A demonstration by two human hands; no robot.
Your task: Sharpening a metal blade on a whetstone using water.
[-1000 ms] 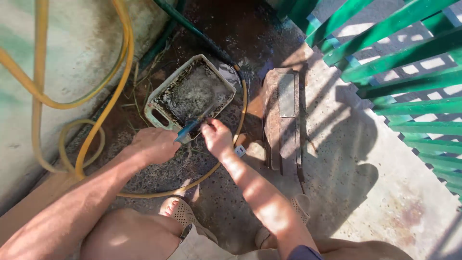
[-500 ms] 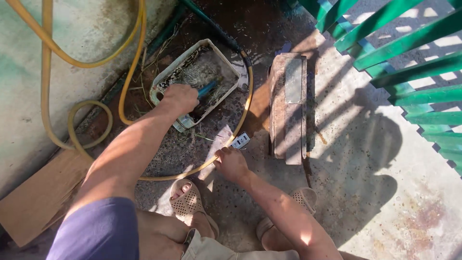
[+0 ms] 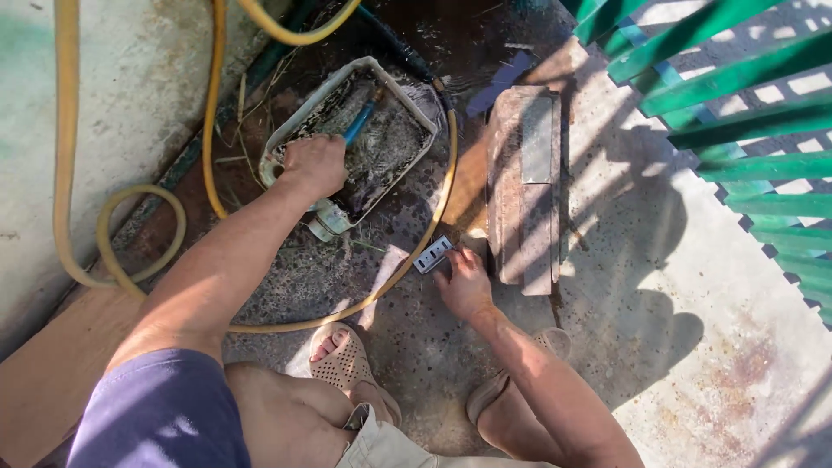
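Down by the wall, the left hand (image 3: pixel 316 165) is closed around a blue-handled brush (image 3: pixel 359 123), its head down in the dirty white rectangular plastic tray (image 3: pixel 299 110). The right hand (image 3: pixel 465 284) pins a small flat silvery metal plate (image 3: pixel 432 255) to the wet concrete floor (image 3: pixel 416 347), fingers spread. Loading the brush looks like the step; carrying it over to the plate would want a steady hold. A yellow hose (image 3: pixel 208 130) loops beside.
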